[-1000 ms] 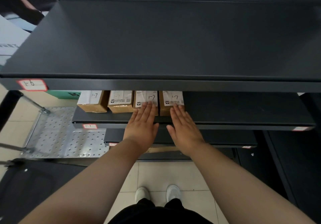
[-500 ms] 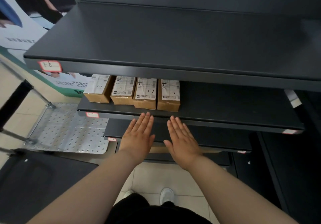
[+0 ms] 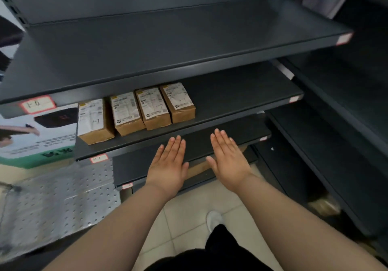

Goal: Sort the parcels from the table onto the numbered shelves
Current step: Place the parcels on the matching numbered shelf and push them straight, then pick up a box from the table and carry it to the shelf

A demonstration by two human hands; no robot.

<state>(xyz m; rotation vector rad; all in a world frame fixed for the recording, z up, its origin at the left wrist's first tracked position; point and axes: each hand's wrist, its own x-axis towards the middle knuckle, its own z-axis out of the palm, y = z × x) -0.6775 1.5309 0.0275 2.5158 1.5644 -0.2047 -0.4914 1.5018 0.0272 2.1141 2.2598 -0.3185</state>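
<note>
Plainly, four parcels (image 3: 154,109) sit side by side on the 1-7 shelf (image 3: 241,94); they look light, stiff cardboard, best gripped across their long sides. Left hand (image 3: 168,165) and right hand (image 3: 227,163) hover flat, holding nothing.

parcels (image 3: 136,111) on shelf (image 3: 231,100), left part | hands (image 3: 168,165) in front, apart

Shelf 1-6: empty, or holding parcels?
Empty as far as visible: shelf 1-6 shows bare dark metal from end to end. The four parcels lie on the 1-7 shelf below.
</note>
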